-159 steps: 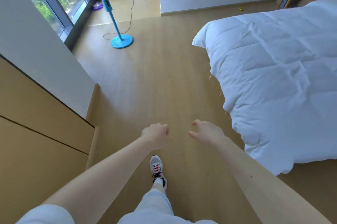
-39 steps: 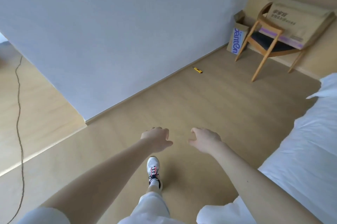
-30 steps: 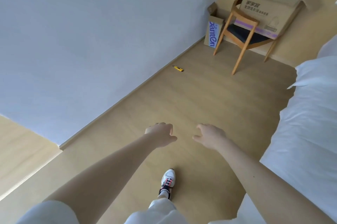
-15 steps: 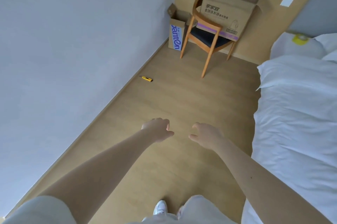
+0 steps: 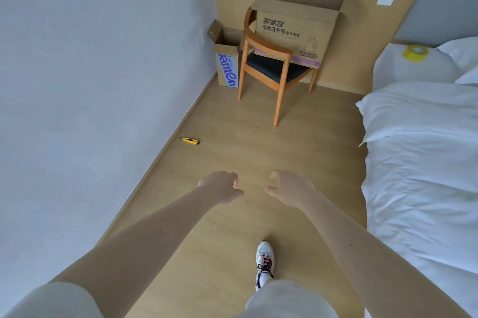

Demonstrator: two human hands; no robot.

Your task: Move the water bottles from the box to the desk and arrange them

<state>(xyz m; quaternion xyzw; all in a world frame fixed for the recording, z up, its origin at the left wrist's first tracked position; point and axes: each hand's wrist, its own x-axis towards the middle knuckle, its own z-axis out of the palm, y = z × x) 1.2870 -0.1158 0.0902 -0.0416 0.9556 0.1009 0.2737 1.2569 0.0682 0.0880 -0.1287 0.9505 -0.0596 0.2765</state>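
Note:
A tall narrow cardboard box with blue lettering [image 5: 227,65] stands open in the far corner, on the floor left of a wooden chair [image 5: 269,69]. A large open cardboard box [image 5: 294,30] sits on that chair's seat. No water bottles show; the inside of both boxes is hidden. My left hand [image 5: 221,187] and my right hand [image 5: 291,188] are held out in front of me above the floor, fingers loosely curled, holding nothing. No desk is in view.
A white bed [image 5: 424,162] fills the right side, with a roll of yellow tape [image 5: 415,52] on a pillow. A yellow utility knife [image 5: 191,140] lies on the wooden floor near the grey wall [image 5: 90,84]. My shoe [image 5: 264,263] is below the hands.
The view has swung from the window and fan round to the corner with the chair and boxes, which now sit closer and more central. My hands stay out in front, holding nothing.

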